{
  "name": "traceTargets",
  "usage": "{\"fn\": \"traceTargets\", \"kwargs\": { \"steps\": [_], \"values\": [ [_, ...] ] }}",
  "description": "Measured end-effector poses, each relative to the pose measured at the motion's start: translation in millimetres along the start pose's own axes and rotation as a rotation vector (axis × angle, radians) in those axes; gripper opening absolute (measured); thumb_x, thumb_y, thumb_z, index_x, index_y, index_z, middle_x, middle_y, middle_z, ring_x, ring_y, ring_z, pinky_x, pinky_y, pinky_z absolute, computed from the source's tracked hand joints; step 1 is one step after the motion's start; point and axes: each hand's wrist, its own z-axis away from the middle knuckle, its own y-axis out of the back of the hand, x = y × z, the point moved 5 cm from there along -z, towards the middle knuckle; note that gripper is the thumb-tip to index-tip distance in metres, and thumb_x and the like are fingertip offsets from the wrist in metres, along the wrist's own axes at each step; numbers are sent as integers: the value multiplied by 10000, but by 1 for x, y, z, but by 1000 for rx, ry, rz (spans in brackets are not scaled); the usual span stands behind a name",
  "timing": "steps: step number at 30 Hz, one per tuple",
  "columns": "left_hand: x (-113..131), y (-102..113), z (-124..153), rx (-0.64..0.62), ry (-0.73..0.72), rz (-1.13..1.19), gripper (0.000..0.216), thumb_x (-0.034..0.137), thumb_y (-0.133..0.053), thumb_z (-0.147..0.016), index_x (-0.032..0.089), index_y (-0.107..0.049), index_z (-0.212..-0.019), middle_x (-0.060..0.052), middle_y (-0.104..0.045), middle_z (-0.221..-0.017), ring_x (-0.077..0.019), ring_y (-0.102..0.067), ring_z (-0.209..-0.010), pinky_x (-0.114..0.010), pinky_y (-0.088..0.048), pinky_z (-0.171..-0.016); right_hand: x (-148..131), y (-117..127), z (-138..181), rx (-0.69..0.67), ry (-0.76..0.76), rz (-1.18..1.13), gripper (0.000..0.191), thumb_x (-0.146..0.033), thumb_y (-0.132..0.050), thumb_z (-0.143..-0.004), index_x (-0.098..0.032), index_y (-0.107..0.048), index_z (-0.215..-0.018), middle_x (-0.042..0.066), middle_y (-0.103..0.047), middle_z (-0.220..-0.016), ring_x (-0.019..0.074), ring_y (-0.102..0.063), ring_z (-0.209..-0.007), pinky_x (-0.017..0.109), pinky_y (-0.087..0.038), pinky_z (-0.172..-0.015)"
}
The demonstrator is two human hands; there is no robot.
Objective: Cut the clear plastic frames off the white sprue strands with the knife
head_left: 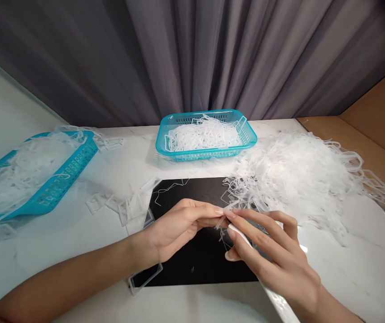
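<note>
My left hand (179, 226) and my right hand (273, 253) meet over a black mat (199, 264) in the middle of the table. Both pinch the same small clear plastic piece (223, 216) between their fingertips, thin strands trailing from it. Just right of my hands lies a large heap of white translucent plastic strips (300, 175). Flat clear plastic pieces (125, 206) lie left of the mat.
A teal basket (249, 132) with white strips stands at the back centre. A second teal basket (61, 179), tilted and overflowing with clear plastic, sits at the left. Grey curtain behind; a brown cardboard surface (374, 130) at the right.
</note>
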Motion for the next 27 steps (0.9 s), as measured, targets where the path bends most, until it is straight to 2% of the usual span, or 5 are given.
{"fn": "traceTargets", "kwargs": {
  "steps": [7, 13, 17, 22, 27],
  "values": [
    [7, 4, 5, 102, -99, -242, 197, 241, -557, -844, 146, -725, -803, -28, -709, -799, -167, -617, -884, -269, -422, -865, 0, 1, 0, 17, 6, 21, 153, -48, -621, -797, -197, -613, -761, 59, -755, -850, 223, -703, -835, 322, -430, -664],
    [10, 5, 6, 153, -153, -319, 181, 255, -585, -825, 155, -728, -777, -27, -724, -812, -170, -642, -851, -263, -454, -840, 2, 3, -2, -15, 68, 98, 140, -53, -616, -800, -189, -600, -773, 60, -753, -869, 216, -702, -845, 316, -417, -678],
    [16, 5, 6, 157, -195, -360, 205, 262, -563, -845, 148, -730, -817, -43, -732, -886, -193, -650, -910, -290, -439, -908, 7, 4, -2, -24, 90, 104, 103, -79, -621, -812, -176, -592, -794, 84, -751, -868, 229, -707, -825, 323, -411, -669],
    [32, 12, 8, 190, -283, -369, 234, 246, -525, -867, 143, -730, -820, -52, -725, -927, -208, -625, -988, -304, -399, -962, 16, 3, 4, 10, 25, 97, 133, -67, -628, -808, -167, -580, -881, 117, -744, -887, 256, -697, -853, 359, -402, -696],
    [54, 25, 13, 253, -355, -321, 248, 231, -506, -854, 151, -730, -781, -46, -727, -876, -187, -620, -931, -277, -389, -903, 29, 3, 7, -39, 1, 98, 201, -30, -637, -793, -145, -570, -943, 138, -738, -894, 263, -689, -865, 380, -394, -704]
  ]
}}
